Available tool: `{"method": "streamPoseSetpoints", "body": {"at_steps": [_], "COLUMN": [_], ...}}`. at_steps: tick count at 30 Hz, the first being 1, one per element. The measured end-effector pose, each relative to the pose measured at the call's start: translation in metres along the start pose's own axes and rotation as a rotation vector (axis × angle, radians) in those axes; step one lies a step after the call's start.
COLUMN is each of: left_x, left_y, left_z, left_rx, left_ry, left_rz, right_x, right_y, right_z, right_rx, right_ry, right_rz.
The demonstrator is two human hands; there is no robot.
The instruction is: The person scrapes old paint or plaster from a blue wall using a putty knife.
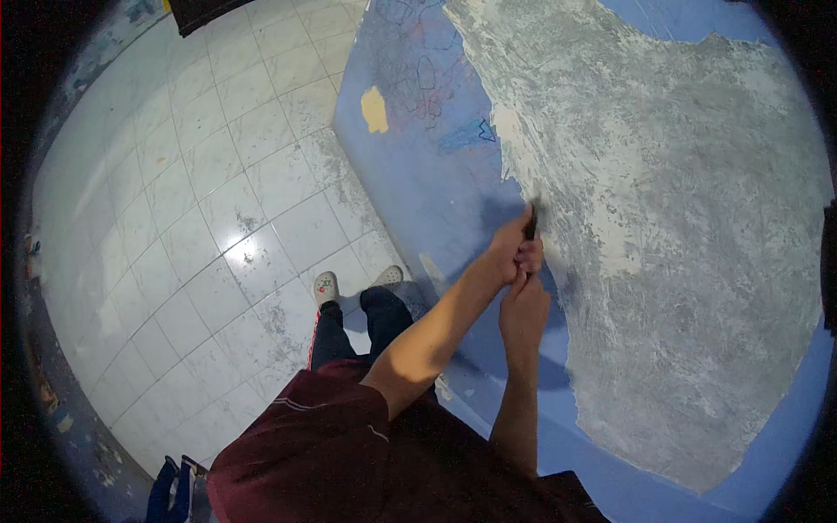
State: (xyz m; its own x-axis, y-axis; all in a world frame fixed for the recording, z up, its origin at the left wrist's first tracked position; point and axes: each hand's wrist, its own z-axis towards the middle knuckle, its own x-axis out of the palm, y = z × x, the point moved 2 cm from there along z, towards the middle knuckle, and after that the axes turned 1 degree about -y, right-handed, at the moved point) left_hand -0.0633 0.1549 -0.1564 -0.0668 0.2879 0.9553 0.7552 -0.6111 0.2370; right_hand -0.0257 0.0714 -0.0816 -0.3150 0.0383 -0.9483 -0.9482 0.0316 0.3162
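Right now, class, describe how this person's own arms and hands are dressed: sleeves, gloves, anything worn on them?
Both forearms are uncovered below short dark red sleeves, which carry a thin pale line. The left hand and right hand wear no gloves. No watch, ring or band shows on either wrist.

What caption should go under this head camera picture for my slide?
Both hands, left hand and right hand, press a dark scraper against a blue painted wall, beside bare grey plaster.

Both forearms rise from the lower edge and meet ahead of the chest. The left hand [513,248] is closed in a fist, wrist bent. The right hand [523,305] (just beneath it) wraps up against it, fingers curled tight.
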Motion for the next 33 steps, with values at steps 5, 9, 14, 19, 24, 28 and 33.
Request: {"method": "streamPoseSetpoints", "body": {"at_steps": [5, 9, 14, 19, 24, 28, 33], "left_x": [0.0, -0.003, -0.007, -0.007, -0.019, -0.014, 0.004], "left_y": [-0.009, -0.004, -0.01, -0.027, -0.009, -0.011, -0.005], "left_z": [0.002, 0.005, 0.004, 0.013, 0.009, 0.005, 0.002], "left_rx": [0.069, -0.029, 0.03, 0.073, -0.017, -0.02, -0.063], "left_ry": [-0.009, -0.048, -0.119, -0.156, -0.173, 0.027, -0.081], "left_rz": [0.053, 0.06, 0.079, 0.004, 0.154, -0.003, -0.035], "right_x": [0.004, 0.001, 0.007, 0.004, 0.011, 0.007, -0.006], "right_y": [0.001, 0.003, -0.002, 0.024, 0.0, 0.009, 0.014], "right_z": [0.007, 0.004, 0.007, 0.025, 0.004, 0.006, 0.011], "right_rx": [0.036, 0.053, 0.027, 0.073, -0.08, 0.095, 0.136], "right_ry": [0.05, 0.052, 0.034, 0.076, -0.038, 0.106, 0.071], "right_rz": [-0.074, -0.088, -0.136, -0.036, 0.01, -0.155, 0.041]}}
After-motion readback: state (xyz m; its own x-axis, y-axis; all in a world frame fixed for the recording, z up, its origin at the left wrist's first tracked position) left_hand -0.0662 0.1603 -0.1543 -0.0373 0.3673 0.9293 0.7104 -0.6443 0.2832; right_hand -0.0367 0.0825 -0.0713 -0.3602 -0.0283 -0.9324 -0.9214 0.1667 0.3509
